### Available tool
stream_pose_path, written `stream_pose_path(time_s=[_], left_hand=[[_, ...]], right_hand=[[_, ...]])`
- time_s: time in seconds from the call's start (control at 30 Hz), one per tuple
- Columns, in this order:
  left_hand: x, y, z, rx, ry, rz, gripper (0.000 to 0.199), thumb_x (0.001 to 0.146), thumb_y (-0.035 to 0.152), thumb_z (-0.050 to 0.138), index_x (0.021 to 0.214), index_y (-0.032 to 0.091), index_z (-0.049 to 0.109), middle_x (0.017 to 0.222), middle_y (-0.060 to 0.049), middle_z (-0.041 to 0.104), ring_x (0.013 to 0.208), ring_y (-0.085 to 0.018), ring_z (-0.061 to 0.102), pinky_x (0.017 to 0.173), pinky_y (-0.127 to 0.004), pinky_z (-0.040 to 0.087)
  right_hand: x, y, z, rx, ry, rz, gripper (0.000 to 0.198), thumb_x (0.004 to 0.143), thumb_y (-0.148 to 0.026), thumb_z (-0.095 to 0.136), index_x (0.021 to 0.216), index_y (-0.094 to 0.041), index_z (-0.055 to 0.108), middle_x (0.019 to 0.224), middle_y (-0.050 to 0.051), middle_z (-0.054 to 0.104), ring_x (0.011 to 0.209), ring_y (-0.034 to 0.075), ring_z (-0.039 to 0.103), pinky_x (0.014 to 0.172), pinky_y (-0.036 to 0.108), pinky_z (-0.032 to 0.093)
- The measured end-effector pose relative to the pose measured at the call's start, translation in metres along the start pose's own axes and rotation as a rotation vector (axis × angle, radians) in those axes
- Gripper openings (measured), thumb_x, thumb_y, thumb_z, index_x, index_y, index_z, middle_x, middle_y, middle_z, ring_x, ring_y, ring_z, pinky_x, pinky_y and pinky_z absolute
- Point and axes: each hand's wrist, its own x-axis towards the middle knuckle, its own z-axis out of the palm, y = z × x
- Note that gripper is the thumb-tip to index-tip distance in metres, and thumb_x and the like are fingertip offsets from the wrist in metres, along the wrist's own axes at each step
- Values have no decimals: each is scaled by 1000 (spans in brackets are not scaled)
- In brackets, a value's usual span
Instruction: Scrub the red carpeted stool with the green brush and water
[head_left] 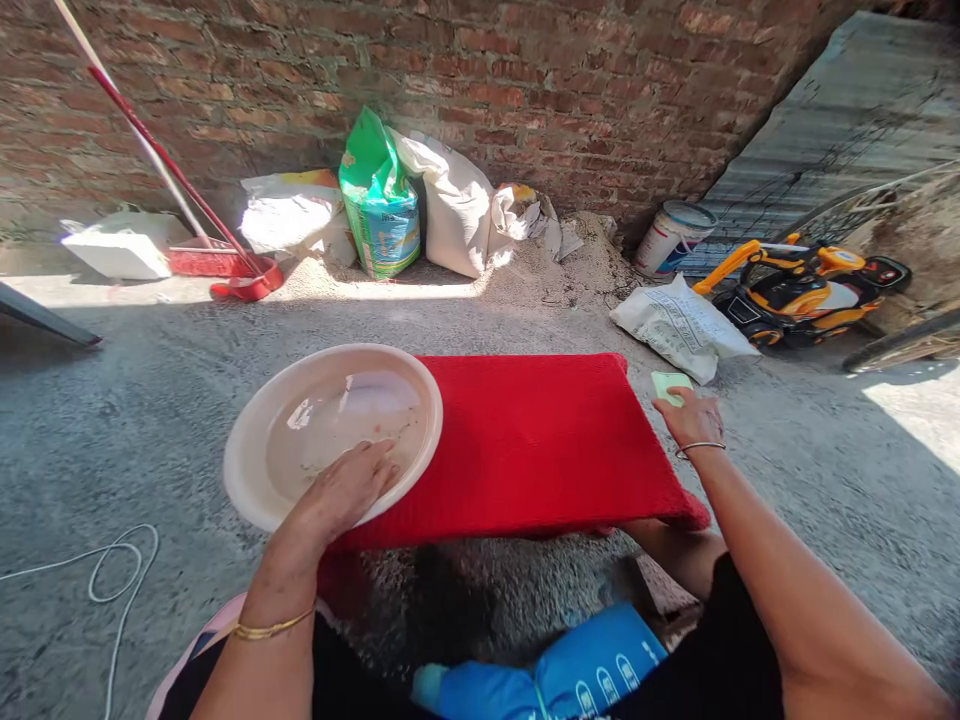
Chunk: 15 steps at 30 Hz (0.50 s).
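A pale plastic basin [247, 440] of water rests at the left end of a bench-like surface covered with red cloth [525, 440]. My left hand [349, 490] reaches over the basin's near rim; its fingers are stretched out at the water, with nothing seen in them. Beyond the right edge of the red cloth, my right hand [694, 415] pinches a small pale green rectangular block [670, 386] between thumb and fingers. Whether this block is soap or something else I cannot make out. The hand hides part of it.
Against the brick wall stand a green bag [381, 210], a white sack [457, 200] and a bucket [673, 238]. A toy excavator [802, 290] and a flat sack [682, 325] lie right. A red broom [247, 282] leans left; a cable [135, 570] crosses the floor.
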Motion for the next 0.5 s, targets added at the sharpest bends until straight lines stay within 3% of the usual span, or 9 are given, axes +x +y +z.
stream_pose_path(time_s=[0.07, 0.27, 0.33, 0.4, 0.5], left_hand=[[0, 0, 1, -4, 15, 22, 46, 101, 35, 36, 131, 18, 66, 129, -16, 73, 120, -29, 70, 106, -41, 51], [1, -5, 4, 20, 48, 50, 46, 101, 35, 38, 133, 17, 66, 131, -17, 73, 121, -28, 70, 107, -40, 51], [2, -6, 3, 30, 47, 50, 49, 100, 36, 37, 134, 16, 66, 134, -17, 72, 125, -29, 69, 110, -40, 50], [4, -6, 1, 41, 43, 42, 51, 99, 38, 37, 134, 17, 67, 135, -16, 73, 127, -28, 68, 111, -38, 50], [5, -6, -3, 43, 22, 33, 54, 98, 40, 37, 137, 16, 67, 137, -15, 73, 131, -28, 67, 114, -38, 49]], right_hand=[[-21, -34, 11, 79, -63, -68, 47, 95, -39, 64, 134, -15, 71, 102, 15, 63, 108, 30, 62, 91, 40, 49], [-132, -212, 33, 297, -323, -467, 46, 94, -44, 67, 137, -26, 69, 121, 11, 58, 107, 25, 62, 94, 32, 48], [-158, -252, 34, 267, -340, -599, 48, 97, -50, 64, 140, -29, 67, 125, 11, 57, 110, 25, 60, 96, 33, 47], [-166, -268, 35, 206, -342, -702, 46, 100, -53, 60, 140, -31, 66, 127, 11, 57, 113, 26, 59, 98, 35, 45], [-145, -238, 33, 120, -333, -690, 45, 100, -47, 61, 141, -32, 66, 130, 12, 58, 118, 26, 58, 102, 36, 44]])
